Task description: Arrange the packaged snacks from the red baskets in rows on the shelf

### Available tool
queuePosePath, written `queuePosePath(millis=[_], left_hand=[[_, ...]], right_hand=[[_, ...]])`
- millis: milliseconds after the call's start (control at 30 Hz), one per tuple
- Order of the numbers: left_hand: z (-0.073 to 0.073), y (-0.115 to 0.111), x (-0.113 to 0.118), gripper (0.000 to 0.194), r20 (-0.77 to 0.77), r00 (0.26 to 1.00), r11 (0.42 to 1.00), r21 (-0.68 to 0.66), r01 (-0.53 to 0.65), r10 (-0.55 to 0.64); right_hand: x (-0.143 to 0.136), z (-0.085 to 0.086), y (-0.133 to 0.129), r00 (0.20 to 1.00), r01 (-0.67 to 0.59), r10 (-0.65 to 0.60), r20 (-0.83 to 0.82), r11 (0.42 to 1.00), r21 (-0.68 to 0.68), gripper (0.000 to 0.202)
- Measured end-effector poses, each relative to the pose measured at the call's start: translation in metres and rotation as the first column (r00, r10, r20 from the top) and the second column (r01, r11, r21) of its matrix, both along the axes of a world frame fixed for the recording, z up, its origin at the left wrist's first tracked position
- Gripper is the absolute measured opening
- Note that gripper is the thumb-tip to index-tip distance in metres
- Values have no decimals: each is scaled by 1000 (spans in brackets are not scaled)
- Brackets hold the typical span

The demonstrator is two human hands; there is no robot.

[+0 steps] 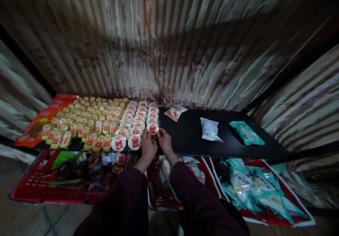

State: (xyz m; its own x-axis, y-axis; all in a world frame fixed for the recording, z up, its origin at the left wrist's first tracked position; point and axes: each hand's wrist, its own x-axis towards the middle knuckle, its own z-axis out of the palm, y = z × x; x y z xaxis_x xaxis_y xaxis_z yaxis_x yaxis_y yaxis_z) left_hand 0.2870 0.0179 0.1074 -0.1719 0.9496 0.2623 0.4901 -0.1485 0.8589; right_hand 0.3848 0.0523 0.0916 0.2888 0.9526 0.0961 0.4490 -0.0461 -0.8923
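The left red basket (19, 193) stands below the near edge of the black shelf (190, 133) and holds mixed packets, one of them bright green (65, 158), with dark brown ones beside it; the middle red basket (161, 207), partly hidden by the right forearm, holds white and clear-wrapped packets; the right red basket (304, 223) is heaped with teal-and-white bags (261, 190), lying at mixed angles.

On the shelf, the wrapped white round cake (153, 128) lies flat at the near end of the rightmost row of white round cakes (135, 142); its red label faces up; being round, it shows no clear long axis, but its row runs near to far. The left hand (148, 147) and right hand (165, 140) meet at its near edge, fingers bent; whether they grip it, I cannot tell.

Small yellow cakes (98, 142) fill the left of the shelf, beside a flat orange bag (45, 117) at the far left; to the right lie a red-and-white packet (176, 112), a pale packet (210, 129) and a teal packet (247, 133), spaced well apart.
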Motion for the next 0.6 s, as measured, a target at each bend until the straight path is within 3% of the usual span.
queuePosePath(millis=[167,333,500,600], left_hand=[[-5,1,0,53,14,1000,1000,-9,7,-7],[2,-3,-3,51,-12,999,1000,5,30,-30],[9,-30,-2,37,-16,998,996,72,61,-60],[12,-49,-3,29,-29,995,994,40,99,-98]], right_hand=[[-2,5,1,992,9,-10,124,1000,7,21],[-3,6,-2,965,23,-19,260,1000,-13,23],[-2,17,-11,961,67,-61,271,998,-14,38],[-5,31,-41,976,28,-48,212,995,94,34]])
